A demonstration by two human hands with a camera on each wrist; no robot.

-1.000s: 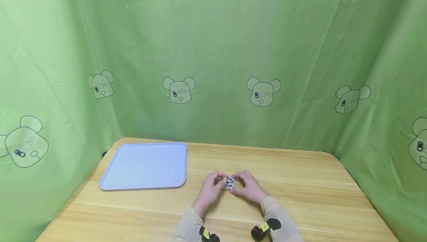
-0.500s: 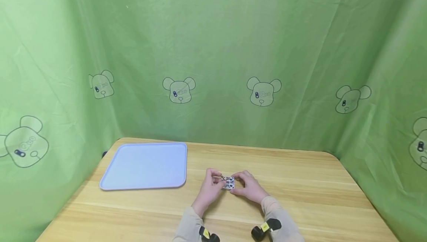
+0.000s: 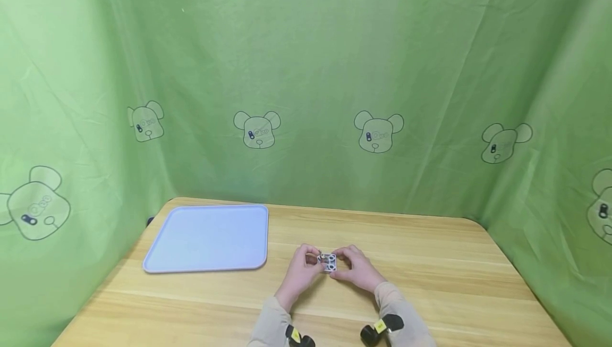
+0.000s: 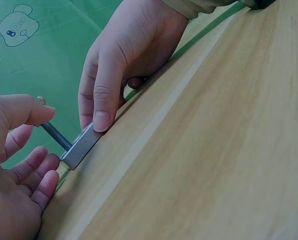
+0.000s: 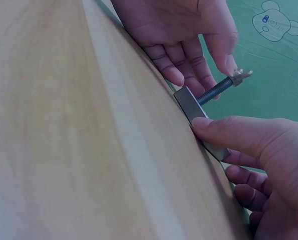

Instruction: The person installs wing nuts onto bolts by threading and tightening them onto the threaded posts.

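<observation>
A small metal block [image 3: 331, 263] with round openings on top lies between both hands on the table. From its left part rises a threaded wing screw [image 5: 215, 92] with a brass-coloured winged head. My left hand [image 3: 297, 275] curls around this screw, its thumb tip on the head and the other fingertips beyond the shank, near the block's end. My right hand [image 3: 362, 272] grips the block's right end between thumb and fingers. In the left wrist view the thumb presses on the block's near face.
A pale blue tray [image 3: 210, 238] lies at the back left of the wooden table [image 3: 430, 251]. Green curtains [image 3: 315, 70] with bear prints hang behind the table and along both sides. A black wrist camera is strapped on each sleeve.
My left index finger lifted away from the screw, then came down beside its head again. The right hand and the block have stayed in place.
</observation>
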